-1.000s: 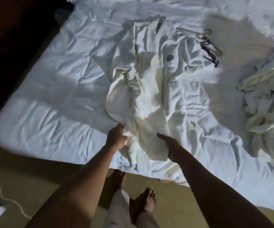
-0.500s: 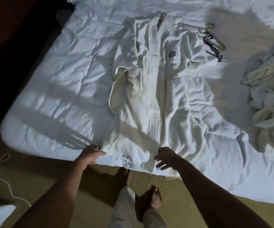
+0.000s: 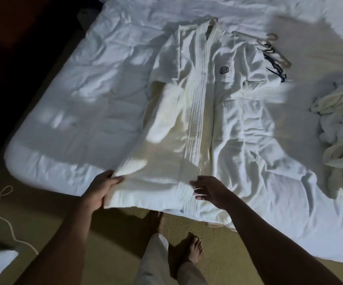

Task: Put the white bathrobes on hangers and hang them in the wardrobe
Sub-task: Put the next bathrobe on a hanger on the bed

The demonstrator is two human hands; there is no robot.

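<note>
Bathrobes: one flat (image 3: 203, 112), one heaped (image 3: 339, 120); two hangers (image 3: 269, 46).

rumpled bed (image 3: 80, 103), cord (image 3: 4, 214), carpet (image 3: 49, 219)

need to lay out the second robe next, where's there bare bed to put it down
Free: the wide stretch of bedsheet left of the spread bathrobe, out to the bed's left edge. A narrower shadowed strip lies between that robe and the crumpled pile. Crowded: upper right of the collar, where the hangers lie.
</note>
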